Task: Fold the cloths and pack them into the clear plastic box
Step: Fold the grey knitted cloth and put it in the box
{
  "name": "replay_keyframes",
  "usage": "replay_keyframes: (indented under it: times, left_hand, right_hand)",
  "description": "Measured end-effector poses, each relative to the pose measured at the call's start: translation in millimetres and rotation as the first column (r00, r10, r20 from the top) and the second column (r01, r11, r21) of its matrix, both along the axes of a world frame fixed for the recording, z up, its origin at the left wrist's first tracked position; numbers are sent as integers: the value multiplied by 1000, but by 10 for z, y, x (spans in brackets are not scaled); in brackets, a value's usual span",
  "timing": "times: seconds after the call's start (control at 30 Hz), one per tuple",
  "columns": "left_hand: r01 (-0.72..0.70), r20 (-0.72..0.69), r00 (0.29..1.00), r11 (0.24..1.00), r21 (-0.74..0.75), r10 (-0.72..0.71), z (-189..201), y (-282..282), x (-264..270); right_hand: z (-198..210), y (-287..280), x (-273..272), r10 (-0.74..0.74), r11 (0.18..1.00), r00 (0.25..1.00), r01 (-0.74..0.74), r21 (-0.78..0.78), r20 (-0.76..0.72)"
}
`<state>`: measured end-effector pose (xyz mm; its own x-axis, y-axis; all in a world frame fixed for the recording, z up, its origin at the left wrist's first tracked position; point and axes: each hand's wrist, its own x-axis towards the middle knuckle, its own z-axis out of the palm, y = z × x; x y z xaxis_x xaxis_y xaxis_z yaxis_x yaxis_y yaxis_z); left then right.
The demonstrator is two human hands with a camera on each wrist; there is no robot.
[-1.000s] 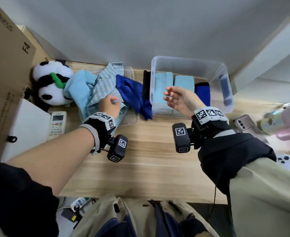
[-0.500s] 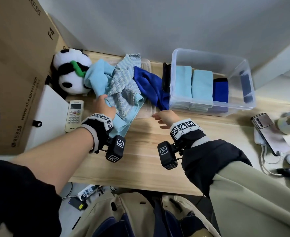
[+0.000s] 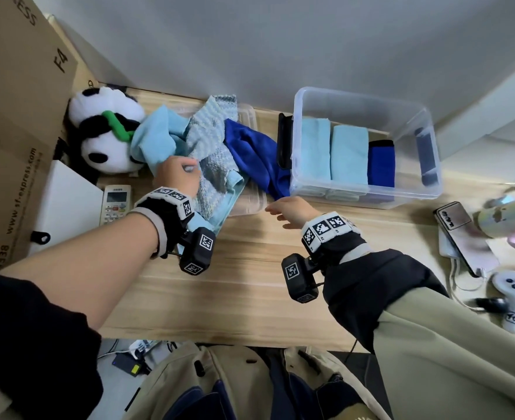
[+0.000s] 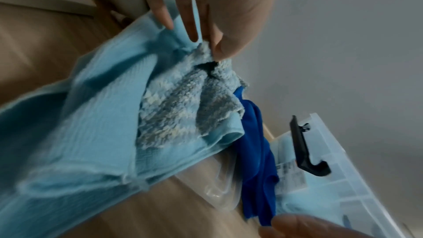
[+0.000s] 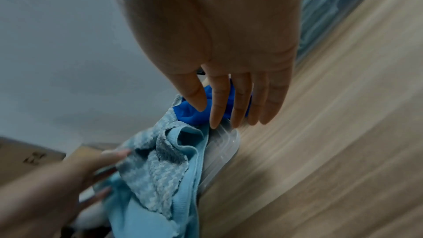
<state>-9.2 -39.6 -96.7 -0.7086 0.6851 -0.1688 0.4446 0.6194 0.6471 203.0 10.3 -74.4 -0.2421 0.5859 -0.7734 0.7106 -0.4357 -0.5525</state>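
The clear plastic box [image 3: 362,104] stands at the back right and holds two folded light blue cloths [image 3: 332,153] and a folded dark blue one [image 3: 382,165]. Left of it lies a loose pile: a light blue cloth [image 3: 154,137] [image 4: 87,124], a striped grey-blue terry cloth [image 3: 210,140] [image 4: 174,108] and a royal blue cloth [image 3: 253,150] [image 5: 192,113]. My left hand [image 3: 177,174] [image 4: 194,39] pinches the light blue cloth, its thumb on the terry cloth. My right hand [image 3: 289,207] [image 5: 228,111] hovers open with straight fingers just short of the royal blue cloth.
The box's clear lid [image 3: 250,204] lies under the pile. A panda plush [image 3: 104,137], a remote [image 3: 115,201], a white box [image 3: 65,207] and a cardboard carton [image 3: 16,116] crowd the left. A phone [image 3: 453,216], a bottle [image 3: 505,216] and a game controller [image 3: 514,295] lie right.
My right hand has come away from over the plastic box and moved down and left to the edge of the pile. My left hand has kept hold in the pile.
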Motion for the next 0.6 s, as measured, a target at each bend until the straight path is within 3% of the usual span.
replay_keyframes:
  times: [0.17, 0.37, 0.6]
  left_hand:
    - [150, 209, 958, 962, 227, -198, 234, 105, 250]
    - [394, 397, 779, 872, 291, -485, 589, 143, 609]
    - [400, 475, 643, 793, 461, -601, 881, -15, 793]
  right_hand:
    - [105, 6, -96, 53, 988, 982, -25, 154, -181]
    - [310, -23, -164, 100, 897, 954, 37, 441, -284]
    - [456, -148, 98, 190, 779, 924, 64, 624, -333]
